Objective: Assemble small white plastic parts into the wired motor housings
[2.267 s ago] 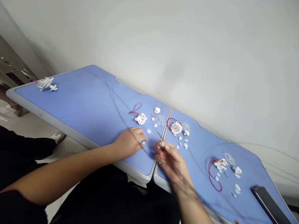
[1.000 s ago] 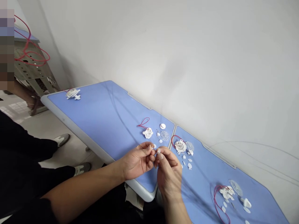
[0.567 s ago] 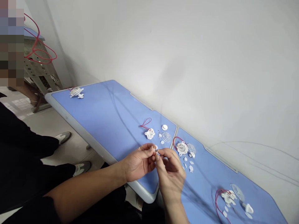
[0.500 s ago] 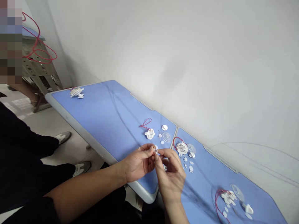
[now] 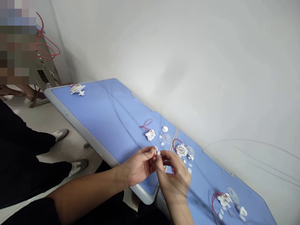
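My left hand (image 5: 140, 165) pinches a small white plastic piece (image 5: 156, 149) between thumb and fingertips, above the near edge of the blue tables. Close beside it, my right hand (image 5: 175, 178) is closed on another small white piece (image 5: 158, 153) at its thumb and forefinger. The fingertips cover much of both pieces, so their exact shape is hidden. Just beyond the hands lie a white plastic housing with red wire (image 5: 150, 135), a white knob (image 5: 165, 128) and a clear round cover (image 5: 166, 138).
To the right are a round white housing (image 5: 181, 150) with red wire, white discs (image 5: 189, 170) and another group of parts (image 5: 224, 200). A white assembly (image 5: 77, 89) sits at the far left corner. A wall (image 5: 211, 78) borders the tables (image 5: 100, 109). Another person's shoes (image 5: 78, 167) show at left.
My right hand has shifted slightly to the right, and a white piece shows more plainly at its fingertips. My left hand keeps its pinch. The view has shifted a little.
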The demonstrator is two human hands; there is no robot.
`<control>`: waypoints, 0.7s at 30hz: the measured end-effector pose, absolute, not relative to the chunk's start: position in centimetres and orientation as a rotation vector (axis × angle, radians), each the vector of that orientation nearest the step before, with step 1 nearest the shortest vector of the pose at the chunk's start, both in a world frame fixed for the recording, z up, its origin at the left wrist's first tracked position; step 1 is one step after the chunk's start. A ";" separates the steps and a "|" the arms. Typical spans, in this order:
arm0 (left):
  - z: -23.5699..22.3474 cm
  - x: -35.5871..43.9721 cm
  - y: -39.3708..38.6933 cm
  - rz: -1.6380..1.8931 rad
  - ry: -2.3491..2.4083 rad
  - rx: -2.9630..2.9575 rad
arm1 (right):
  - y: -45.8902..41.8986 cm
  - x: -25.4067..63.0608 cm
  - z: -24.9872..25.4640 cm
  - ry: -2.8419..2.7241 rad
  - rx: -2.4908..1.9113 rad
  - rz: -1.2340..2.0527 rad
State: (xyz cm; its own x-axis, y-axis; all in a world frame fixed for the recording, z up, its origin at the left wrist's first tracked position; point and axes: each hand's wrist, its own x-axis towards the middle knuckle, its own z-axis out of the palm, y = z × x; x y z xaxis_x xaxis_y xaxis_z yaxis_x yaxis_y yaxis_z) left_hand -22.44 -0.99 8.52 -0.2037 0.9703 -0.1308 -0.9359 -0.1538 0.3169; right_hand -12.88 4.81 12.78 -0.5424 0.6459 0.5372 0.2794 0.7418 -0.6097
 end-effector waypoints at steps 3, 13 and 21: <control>8.5 -22.5 -1.1 1.698 0.256 -0.016 | 4.9 -13.0 13.3 -2.211 -0.666 0.540; 9.7 -22.8 -2.1 1.833 0.567 -0.006 | 4.6 -13.1 12.6 -2.088 -0.919 0.909; 9.7 -22.8 -1.9 1.859 0.615 -0.006 | 5.1 -13.3 12.1 -1.913 -1.001 1.287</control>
